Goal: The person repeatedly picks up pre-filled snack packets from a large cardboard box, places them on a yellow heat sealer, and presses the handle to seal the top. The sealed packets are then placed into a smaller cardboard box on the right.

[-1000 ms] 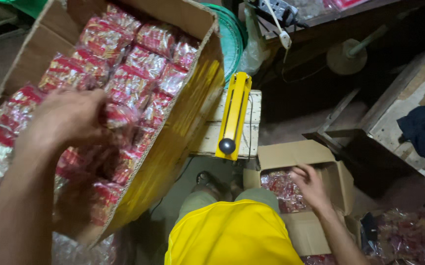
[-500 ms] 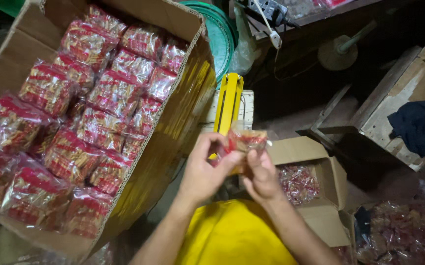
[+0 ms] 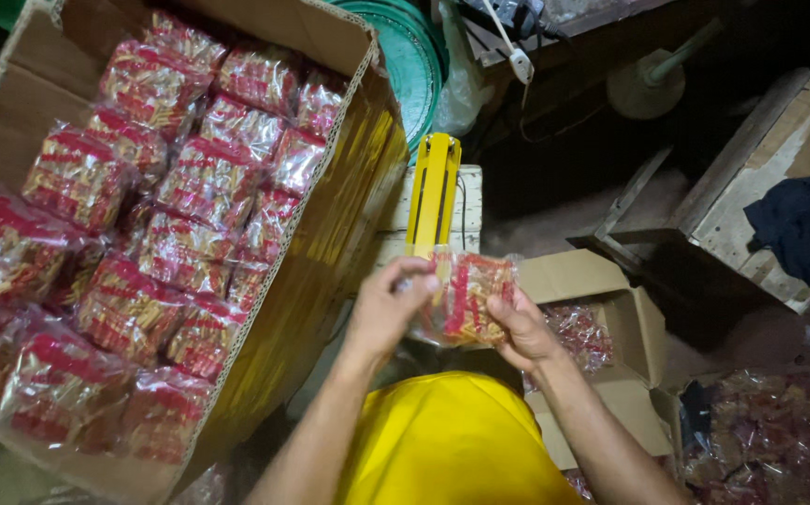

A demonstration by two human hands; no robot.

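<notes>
Nearby, packed carton (image 3: 330,271), yellow sealer (image 3: 433,192).

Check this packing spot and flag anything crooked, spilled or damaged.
The big cardboard box of red packets stands tilted, and its packets lie unevenly. Both hands hold one intact packet. No spill visible.

Dim, warm light falls from above on the left; the wrapped packets (image 3: 180,187) glare. The far right floor (image 3: 554,187) sinks into deep shadow. Edges bend slightly; near corners blur.
</notes>
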